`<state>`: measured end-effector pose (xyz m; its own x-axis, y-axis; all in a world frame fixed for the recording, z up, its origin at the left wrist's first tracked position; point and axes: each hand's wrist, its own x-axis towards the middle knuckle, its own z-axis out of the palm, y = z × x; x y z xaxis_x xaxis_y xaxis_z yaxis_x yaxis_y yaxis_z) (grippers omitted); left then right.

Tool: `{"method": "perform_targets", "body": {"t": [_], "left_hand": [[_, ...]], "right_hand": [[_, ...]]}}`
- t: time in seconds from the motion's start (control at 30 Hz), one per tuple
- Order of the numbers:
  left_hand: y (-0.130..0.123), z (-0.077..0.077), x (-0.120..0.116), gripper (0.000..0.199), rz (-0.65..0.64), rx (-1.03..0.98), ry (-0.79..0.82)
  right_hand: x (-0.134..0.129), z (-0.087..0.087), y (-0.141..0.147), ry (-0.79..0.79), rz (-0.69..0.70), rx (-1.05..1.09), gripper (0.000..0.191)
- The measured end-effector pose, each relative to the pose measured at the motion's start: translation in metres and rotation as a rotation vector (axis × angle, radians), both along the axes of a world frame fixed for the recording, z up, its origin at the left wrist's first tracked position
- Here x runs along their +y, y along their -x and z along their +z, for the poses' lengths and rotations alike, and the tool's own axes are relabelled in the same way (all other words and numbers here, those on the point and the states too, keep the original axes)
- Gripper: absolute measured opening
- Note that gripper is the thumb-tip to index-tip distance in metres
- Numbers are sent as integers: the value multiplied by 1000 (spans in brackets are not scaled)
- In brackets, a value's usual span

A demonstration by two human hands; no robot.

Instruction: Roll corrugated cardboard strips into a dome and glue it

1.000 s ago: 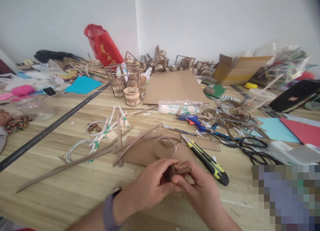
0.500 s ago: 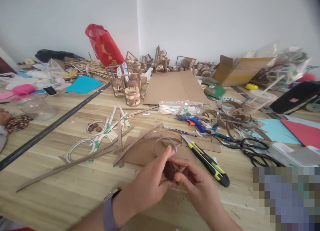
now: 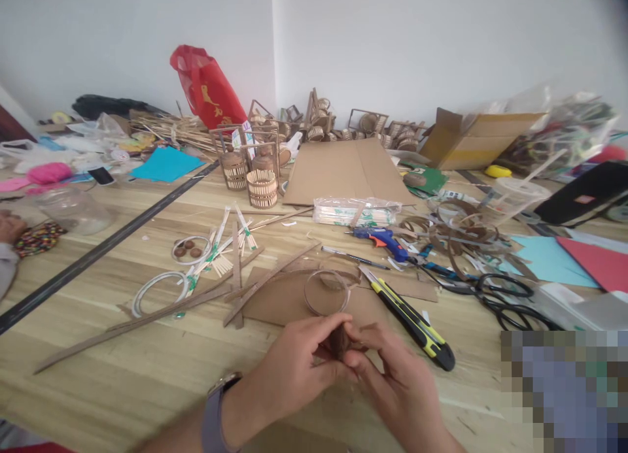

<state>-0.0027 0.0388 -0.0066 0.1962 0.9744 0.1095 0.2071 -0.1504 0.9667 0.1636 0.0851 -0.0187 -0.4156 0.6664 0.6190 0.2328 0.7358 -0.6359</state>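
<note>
A small dark brown round piece (image 3: 338, 342) is pinched between both my hands, low in the middle of the view. My left hand (image 3: 299, 355) wraps its far and left sides, with the thumb below. Against its right side press the thumb and fingers of my right hand (image 3: 395, 368). Fingers cover much of the piece, so its exact kind is hard to tell. Just beyond my hands a thin brown ring (image 3: 306, 297) stands on a flat cardboard piece (image 3: 267, 302). A yellow and black utility knife (image 3: 412, 319) lies right of my right hand.
Brown strips (image 3: 275, 282), a pen (image 3: 354, 257), a blue glue gun (image 3: 385, 242) and black scissors (image 3: 510, 286) lie around. Farther back are a small slatted bucket (image 3: 261, 189) and a large cardboard sheet (image 3: 338, 168). Another person's hand (image 3: 10, 229) is at the far left.
My hands have turned the brown piece, which now shows narrower and more covered. My left fingers have lowered from in front of the ring. The view has shifted slightly.
</note>
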Motion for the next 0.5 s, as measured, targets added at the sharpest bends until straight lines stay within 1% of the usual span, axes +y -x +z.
{"method": "perform_targets", "body": {"t": [0.13, 0.23, 0.4, 0.5], "left_hand": [[-1, 3, -1, 41, 15, 17, 5], [-2, 5, -1, 41, 28, -1, 28], [-2, 2, 2, 57, 32, -107, 118], [0, 1, 3, 56, 21, -148, 173]], "right_hand": [[0, -3, 1, 146, 51, 84, 8], [-1, -5, 3, 247, 69, 139, 5], [-3, -7, 4, 367, 108, 171, 5], [-2, -6, 6, 497, 140, 228, 10]]}}
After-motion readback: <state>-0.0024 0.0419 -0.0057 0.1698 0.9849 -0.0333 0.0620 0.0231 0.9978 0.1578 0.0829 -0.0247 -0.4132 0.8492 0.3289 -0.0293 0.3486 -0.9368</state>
